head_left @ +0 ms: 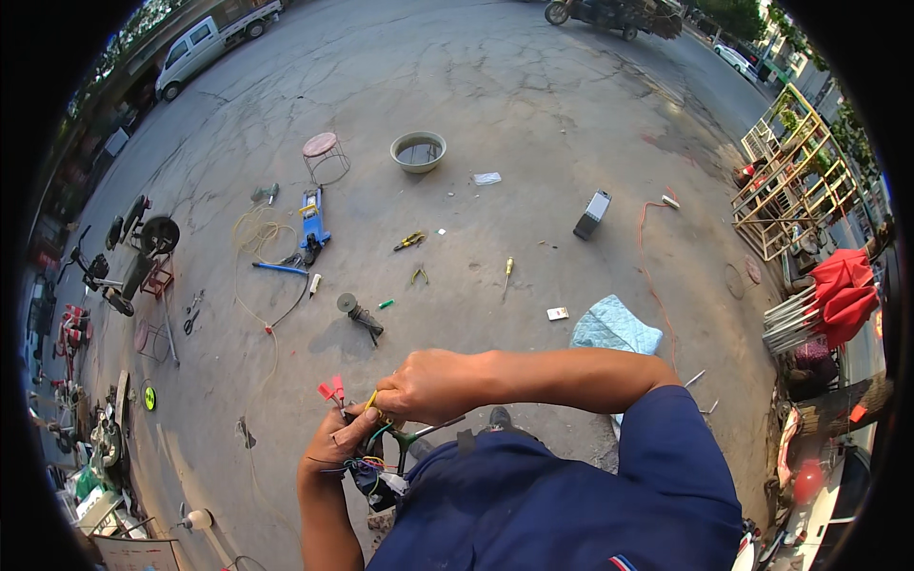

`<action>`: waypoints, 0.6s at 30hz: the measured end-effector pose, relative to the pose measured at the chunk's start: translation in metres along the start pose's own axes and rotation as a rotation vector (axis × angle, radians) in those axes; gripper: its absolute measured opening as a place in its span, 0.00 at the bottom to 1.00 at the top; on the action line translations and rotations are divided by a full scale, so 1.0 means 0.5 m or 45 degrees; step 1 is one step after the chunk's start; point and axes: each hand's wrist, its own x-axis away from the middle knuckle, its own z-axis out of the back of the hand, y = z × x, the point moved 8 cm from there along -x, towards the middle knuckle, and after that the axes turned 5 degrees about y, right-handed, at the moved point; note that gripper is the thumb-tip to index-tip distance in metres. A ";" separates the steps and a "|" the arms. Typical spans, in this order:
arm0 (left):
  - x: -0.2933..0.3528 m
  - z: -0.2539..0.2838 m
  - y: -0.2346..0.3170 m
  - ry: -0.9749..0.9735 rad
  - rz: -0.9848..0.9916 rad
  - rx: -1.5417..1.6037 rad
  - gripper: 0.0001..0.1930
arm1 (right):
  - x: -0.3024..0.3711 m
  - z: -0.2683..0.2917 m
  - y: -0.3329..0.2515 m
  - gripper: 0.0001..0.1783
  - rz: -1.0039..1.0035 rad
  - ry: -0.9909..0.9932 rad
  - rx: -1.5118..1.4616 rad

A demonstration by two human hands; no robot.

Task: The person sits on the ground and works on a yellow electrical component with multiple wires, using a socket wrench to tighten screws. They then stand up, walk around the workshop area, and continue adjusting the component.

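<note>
My left hand (330, 440) is closed around a bundle of wires (383, 443), its thumb pressed toward the fingers of the other hand. Bent across in front of me, my right arm brings my right hand (422, 388) up against it, fingers closed on a thin yellow wire (371, 401). Two red tabs (331, 388) stick up just beyond the left fingers. Below the hands hangs a dark box with coloured leads and a white connector (394, 482). Beside it is a dark metal frame bar (428, 430). The fingertips partly hide each other.
On the concrete ahead lie pliers (419, 275), a screwdriver (509, 268), a wire spool (347, 304), a blue floor jack (313, 219) and a light-blue quilted cloth (615, 325). Farther off are a basin (418, 152) and a stool (321, 146). An orange cord (644, 252) runs at right.
</note>
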 end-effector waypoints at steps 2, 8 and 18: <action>-0.003 0.002 -0.014 -0.029 0.049 -0.060 0.17 | 0.000 0.000 -0.005 0.05 0.046 -0.005 0.019; 0.005 0.005 -0.015 0.099 -0.134 0.072 0.17 | 0.002 0.022 0.014 0.12 -0.176 0.197 -0.237; 0.020 0.037 -0.028 0.271 -0.192 0.137 0.16 | -0.026 -0.001 0.012 0.16 -0.328 0.407 -0.037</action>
